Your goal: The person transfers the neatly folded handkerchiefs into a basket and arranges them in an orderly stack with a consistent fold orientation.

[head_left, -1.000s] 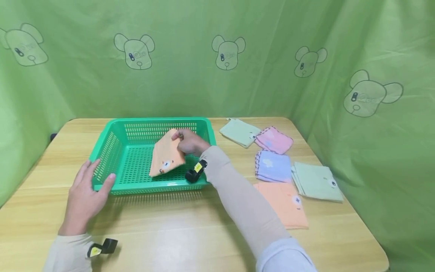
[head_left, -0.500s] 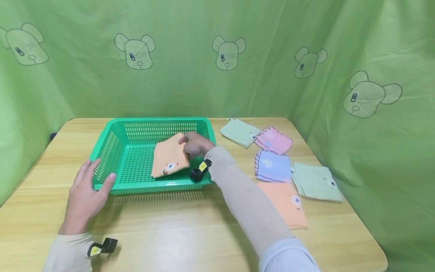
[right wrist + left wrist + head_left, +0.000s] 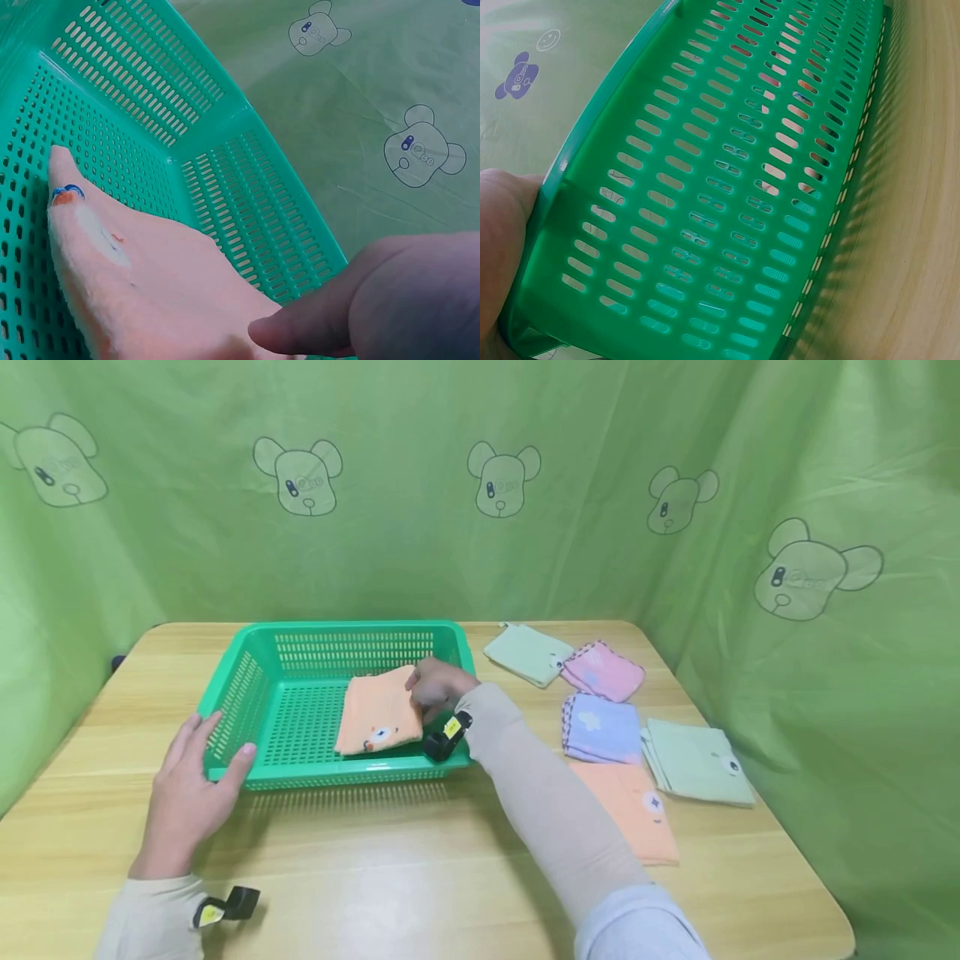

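Note:
An orange folded towel with an embroidered face lies in the right part of the green plastic basket, its right side a little raised. My right hand pinches that raised right side, with the thumb on top in the right wrist view; the fingers beneath are hidden. At the basket's near left corner, my left hand touches the rim with fingers and thumb spread fairly straight. The left wrist view shows only a part of this hand beside the basket's slotted wall.
Right of the basket lie a light green towel, a pink towel, a blue towel, another light green towel and another orange towel, partly behind my right forearm. A green curtain hangs behind the wooden table.
My right hand has moved slightly right and down with the orange towel, which now lies flatter in the basket. The left hand and the basket have stayed in place.

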Demonstrator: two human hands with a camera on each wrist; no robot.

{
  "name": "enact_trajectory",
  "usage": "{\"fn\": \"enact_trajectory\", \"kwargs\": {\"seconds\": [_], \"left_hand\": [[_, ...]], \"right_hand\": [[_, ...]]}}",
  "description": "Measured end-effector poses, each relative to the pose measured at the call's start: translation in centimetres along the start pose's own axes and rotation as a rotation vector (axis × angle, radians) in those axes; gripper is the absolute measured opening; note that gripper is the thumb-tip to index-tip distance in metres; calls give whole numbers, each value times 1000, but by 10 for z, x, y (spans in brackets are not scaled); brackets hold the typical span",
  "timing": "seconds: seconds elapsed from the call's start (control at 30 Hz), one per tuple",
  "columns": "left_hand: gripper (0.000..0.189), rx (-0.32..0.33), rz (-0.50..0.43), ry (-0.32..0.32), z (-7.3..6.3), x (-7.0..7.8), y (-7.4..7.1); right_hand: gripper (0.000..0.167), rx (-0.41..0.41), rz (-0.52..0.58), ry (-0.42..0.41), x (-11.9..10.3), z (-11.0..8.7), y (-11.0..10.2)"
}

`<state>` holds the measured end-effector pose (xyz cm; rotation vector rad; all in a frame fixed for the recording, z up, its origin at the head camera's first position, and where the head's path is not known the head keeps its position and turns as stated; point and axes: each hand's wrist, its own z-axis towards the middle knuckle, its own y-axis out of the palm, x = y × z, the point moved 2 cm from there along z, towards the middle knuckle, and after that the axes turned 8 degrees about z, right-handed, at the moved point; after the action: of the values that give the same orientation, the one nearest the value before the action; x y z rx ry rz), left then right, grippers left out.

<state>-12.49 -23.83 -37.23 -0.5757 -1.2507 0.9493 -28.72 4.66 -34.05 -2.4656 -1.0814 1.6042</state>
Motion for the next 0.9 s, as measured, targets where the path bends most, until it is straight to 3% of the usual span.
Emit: {"fn": "enact_trajectory", "kwargs": {"seconds": [0.1,0.2,0.3,0.47,0.9], "left_hand": [[69,-2,-3,-1,0,0,0],[69,-6,-4,-3,1,0,1],[69,-11,-2,-7,1,0,1],[70,-9,0,-6,1,0,0],[70,-16,0,-8,0,0,0]], "right_hand": [[39,-8,-4,2,1,0,-1],[13,-25,-40,-10,2,-1,-2],[10,-40,-59,5,3,-3,-3],[53,-33,-6,79,3,-2,-2],[71,3,104,119,3,-1,-1]]}}
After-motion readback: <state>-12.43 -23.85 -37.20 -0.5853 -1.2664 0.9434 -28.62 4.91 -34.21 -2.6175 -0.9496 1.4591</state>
